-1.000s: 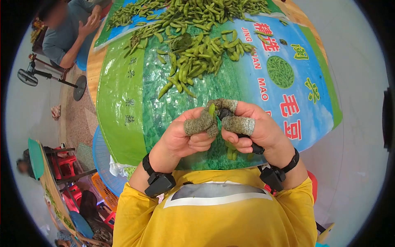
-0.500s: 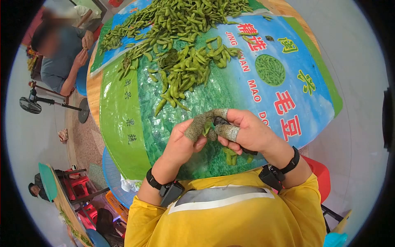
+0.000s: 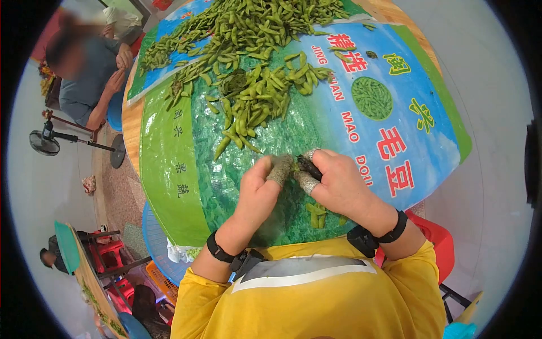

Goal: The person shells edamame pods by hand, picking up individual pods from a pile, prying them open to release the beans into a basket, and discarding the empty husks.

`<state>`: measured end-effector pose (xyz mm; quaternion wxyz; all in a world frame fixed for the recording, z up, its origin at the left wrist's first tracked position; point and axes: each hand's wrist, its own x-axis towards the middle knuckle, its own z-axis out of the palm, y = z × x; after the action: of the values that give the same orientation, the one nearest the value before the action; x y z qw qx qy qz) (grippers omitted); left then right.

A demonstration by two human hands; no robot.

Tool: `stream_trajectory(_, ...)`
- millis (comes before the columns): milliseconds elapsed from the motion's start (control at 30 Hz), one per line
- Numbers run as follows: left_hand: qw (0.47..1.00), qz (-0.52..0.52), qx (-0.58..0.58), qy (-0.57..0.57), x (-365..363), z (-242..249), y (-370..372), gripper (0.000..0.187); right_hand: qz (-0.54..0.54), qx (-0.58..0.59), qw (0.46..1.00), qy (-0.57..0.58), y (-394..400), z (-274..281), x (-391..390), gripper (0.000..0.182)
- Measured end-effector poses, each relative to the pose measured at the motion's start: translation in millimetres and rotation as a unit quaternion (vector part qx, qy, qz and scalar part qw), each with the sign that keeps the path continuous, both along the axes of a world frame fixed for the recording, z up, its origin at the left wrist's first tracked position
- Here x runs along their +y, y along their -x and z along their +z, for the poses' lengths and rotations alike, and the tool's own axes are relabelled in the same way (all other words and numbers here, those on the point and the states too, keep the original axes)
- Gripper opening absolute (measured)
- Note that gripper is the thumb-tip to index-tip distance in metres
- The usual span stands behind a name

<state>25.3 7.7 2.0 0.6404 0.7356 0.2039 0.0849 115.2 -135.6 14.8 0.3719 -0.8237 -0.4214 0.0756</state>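
My left hand [image 3: 261, 183] is closed, its wrapped thumb and forefinger pinched together. A green soybean pod [image 3: 296, 165] shows in part at those fingertips, mostly covered. My right hand [image 3: 341, 179] meets it there, with thumb and forefinger also wrapped in grey tape-like covers. A dark object [image 3: 309, 167] sits between the right fingers; its kind is hard to make out. Several pods [image 3: 317, 216] lie below the right hand, near my shirt. Ahead of both hands is a small heap of pods [image 3: 259, 99] on the printed plastic sheet [image 3: 169, 209].
A larger pile of pods [image 3: 254, 22] covers the far side of the table [image 3: 130, 133]. Another person [image 3: 90, 79] sits at the far left. A black fan [image 3: 45, 142] stands left of the table, a blue basket [image 3: 155, 240] near my left elbow, a red stool [image 3: 432, 240] at right.
My left fingers have closed in and turned, blurred by motion, so the pod shows less. Both hands stay close together. The dark object is more visible in the right hand.
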Motion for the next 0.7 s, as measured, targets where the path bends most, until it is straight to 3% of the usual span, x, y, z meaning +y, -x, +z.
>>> stream_trajectory(33, 1.000, 0.001, -0.001, 0.001, 1.5, 2.2, 0.1, 0.024, 0.001, -0.001, 1.000, 0.001, 0.9, 0.3, -0.5, 0.022)
stream_trajectory(100, 0.977, -0.014, 0.031, 0.213, 7.0, 6.1, 2.5, 0.017, -0.033, 0.213, 0.974, -0.065, 2.6, 1.3, -1.5, 0.022)
stream_trajectory(133, 0.976, -0.014, 0.030, 0.213, 8.9, 5.9, 3.3, 0.017, -0.032, 0.212, 0.975, -0.064, 1.1, 0.6, -2.5, 0.022)
stream_trajectory(200, 0.922, -0.033, 0.026, 0.385, 11.9, 5.2, 4.1, 0.013, -0.019, 0.294, 0.954, -0.057, -3.0, -1.6, -4.4, 0.022)
stream_trajectory(233, 0.922, -0.033, 0.025, 0.384, 8.9, 5.8, 2.7, 0.013, -0.019, 0.293, 0.954, -0.057, -2.3, 2.1, -4.1, 0.022)
stream_trajectory(300, 0.998, 0.006, 0.013, 0.061, -1.1, 6.4, -0.3, 0.009, -0.050, 0.237, 0.970, -0.026, 1.6, 12.2, -3.9, 0.021)
stream_trajectory(333, 0.998, 0.008, 0.012, 0.062, -1.4, 2.0, 0.1, 0.009, -0.049, 0.236, 0.970, -0.025, 3.3, 10.2, -3.7, 0.021)
stream_trajectory(367, 0.992, -0.025, -0.065, -0.108, -0.8, -5.7, 0.4, 0.009, -0.030, 0.141, 0.989, -0.040, 5.2, 6.5, -3.1, 0.021)
stream_trajectory(400, 0.950, -0.056, -0.139, -0.275, -0.8, -8.1, 0.7, 0.008, -0.010, 0.045, 0.997, -0.055, 5.9, 4.6, -2.4, 0.020)
stream_trajectory(467, 0.955, -0.070, -0.136, -0.255, -1.2, -4.9, 4.9, 0.010, 0.005, 0.091, 0.994, -0.059, 5.7, 12.4, -3.1, 0.021)
stream_trajectory(533, 0.986, -0.098, -0.112, -0.080, -0.9, -4.6, 7.0, 0.010, 0.018, 0.136, 0.989, -0.064, 3.2, 16.6, -4.2, 0.022)
stream_trajectory(567, 0.986, -0.096, -0.113, -0.079, -1.7, -3.8, 8.1, 0.010, 0.023, 0.275, 0.960, -0.052, 0.0, 17.3, -4.9, 0.020)
stream_trajectory(600, 0.991, -0.099, -0.085, 0.035, -3.3, -2.7, 9.5, 0.011, 0.026, 0.409, 0.911, -0.039, -3.3, 18.0, -5.4, 0.019)
stream_trajectory(633, 0.982, -0.100, -0.056, 0.150, -4.4, -1.4, 10.7, 0.011, 0.028, 0.408, 0.912, -0.036, -6.3, 18.7, -5.1, 0.019)
stream_trajectory(667, 0.982, -0.099, -0.057, 0.151, -3.8, 0.8, 11.2, 0.011, 0.025, 0.542, 0.836, -0.086, -9.3, 19.4, -4.7, 0.017)
stream_trajectory(700, 0.955, -0.084, -0.020, 0.283, -2.1, 3.2, 11.5, 0.013, 0.020, 0.662, 0.738, -0.133, -10.9, 19.8, -5.3, 0.015)
